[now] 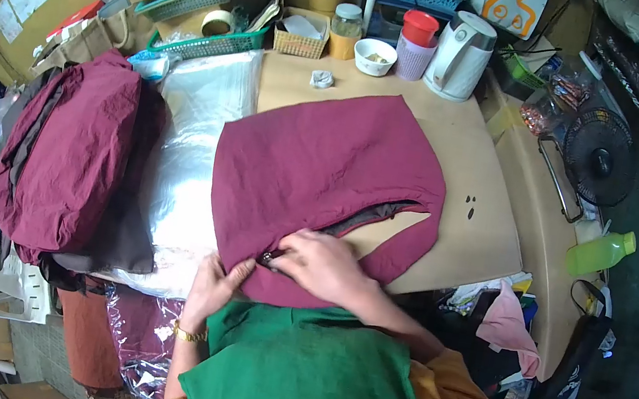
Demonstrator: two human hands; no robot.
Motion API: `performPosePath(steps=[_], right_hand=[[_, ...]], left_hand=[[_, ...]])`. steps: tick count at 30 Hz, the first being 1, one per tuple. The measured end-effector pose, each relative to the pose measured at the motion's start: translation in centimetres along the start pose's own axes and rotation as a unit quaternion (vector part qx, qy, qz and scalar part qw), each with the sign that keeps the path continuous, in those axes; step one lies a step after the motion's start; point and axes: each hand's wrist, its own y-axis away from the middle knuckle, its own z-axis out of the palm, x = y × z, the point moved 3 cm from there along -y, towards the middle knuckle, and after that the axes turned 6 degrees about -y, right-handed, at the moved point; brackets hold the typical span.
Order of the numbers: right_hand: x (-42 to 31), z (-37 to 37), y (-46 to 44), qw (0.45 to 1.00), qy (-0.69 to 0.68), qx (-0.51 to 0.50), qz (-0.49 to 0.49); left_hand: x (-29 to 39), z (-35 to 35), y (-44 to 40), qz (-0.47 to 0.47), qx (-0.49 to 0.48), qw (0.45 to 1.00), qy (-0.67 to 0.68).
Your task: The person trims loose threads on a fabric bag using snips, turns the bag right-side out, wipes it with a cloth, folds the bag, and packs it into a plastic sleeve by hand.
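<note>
A maroon fabric bag [317, 165] lies flat on the table in front of me, its strap side curving to the right. Dark lining shows along its curved opening. My left hand [214, 292], with a gold-coloured band at the wrist, pinches the bag's lower left edge between thumb and fingers. Just right of it, my right hand [325, 268] is closed on the cloth, fingers bent. Between both hands sits a small dark, shiny fastener [267, 258], too small to tell its kind; the right fingertips partly cover it.
A pile of maroon and dark bags [73, 158] stands at the left beside clear plastic sheets [200, 129]. Along the back are a green basket [210, 42], a jar [346, 31], a white bowl [375, 57] and a kettle [459, 58]. A fan [599, 158] and yellow-green bottle [599, 255] are at right.
</note>
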Motion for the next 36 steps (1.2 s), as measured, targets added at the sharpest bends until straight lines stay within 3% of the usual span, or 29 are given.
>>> performPosePath(steps=[1, 4, 6, 8, 10, 13, 17, 20, 22, 23, 25, 29, 30, 31, 32, 33, 34, 36], right_hand=[[0.0, 1.5, -0.5, 0.999, 0.027, -0.019, 0.01], [0.1, 2.9, -0.3, 0.981, -0.171, -0.059, 0.073], [1.4, 4.6, 0.6, 0.944, -0.303, -0.067, 0.111], [1.5, 5.0, 1.4, 0.929, -0.34, -0.065, 0.131], [0.7, 4.2, 1.9, 0.988, -0.139, 0.034, -0.06], [0.7, 3.9, 2.2, 0.993, -0.095, 0.0, -0.071], [0.9, 3.1, 2.5, 0.998, -0.03, 0.016, -0.058], [1.7, -0.5, 2.1, 0.991, 0.076, 0.084, -0.068], [2.4, -5.0, 2.2, 0.971, 0.18, 0.159, -0.021], [3.4, -7.4, 2.6, 0.953, 0.196, 0.23, -0.005], [5.4, -11.3, 4.6, 0.919, 0.222, 0.311, 0.094], [5.5, -11.5, 6.6, 0.934, 0.191, 0.279, 0.112], [5.6, -11.3, 6.9, 0.94, 0.169, 0.198, 0.222], [6.0, -12.2, 7.0, 0.94, 0.168, 0.2, 0.218], [7.1, -13.4, 7.4, 0.959, 0.009, 0.154, 0.239], [7.5, -13.8, 7.2, 0.95, -0.152, 0.103, 0.254], [7.5, -15.1, 6.0, 0.952, -0.143, 0.167, 0.215], [8.8, -16.5, 1.8, 0.946, -0.108, 0.275, 0.136]], left_hand=[[-0.1, 0.1, 0.5, -0.053, -0.026, 0.998, -0.011], [-1.1, 0.1, 1.7, -0.02, 0.0, 0.999, -0.046], [-1.5, 0.4, 2.4, -0.05, -0.004, 0.997, 0.06], [-1.1, 0.3, 2.9, -0.075, -0.019, 0.996, 0.055], [-1.2, 0.5, 3.0, -0.095, -0.007, 0.995, 0.019], [0.5, 1.3, 2.4, -0.028, 0.048, 0.998, -0.035], [0.2, 1.3, 2.0, -0.028, 0.021, 0.999, -0.032], [1.8, 0.8, 2.6, -0.029, 0.065, 0.997, -0.02], [0.2, -1.0, 3.2, -0.086, 0.117, 0.988, -0.044], [-1.9, -2.5, 3.6, -0.077, 0.161, 0.983, -0.04], [-0.8, -5.2, 3.9, -0.056, 0.151, 0.986, -0.036], [0.0, -6.9, 4.6, -0.164, 0.1, 0.98, -0.051], [-0.7, -7.9, 4.5, -0.191, 0.062, 0.974, -0.102], [-1.2, -8.8, 4.3, -0.215, 0.024, 0.964, -0.153], [-0.7, -9.4, 4.2, -0.153, 0.031, 0.987, -0.025], [-0.9, -11.6, 3.4, -0.093, 0.004, 0.986, -0.137], [-1.5, -12.7, 2.6, -0.078, 0.034, 0.995, -0.049], [0.8, -12.6, -2.0, 0.036, 0.097, 0.987, -0.125]])
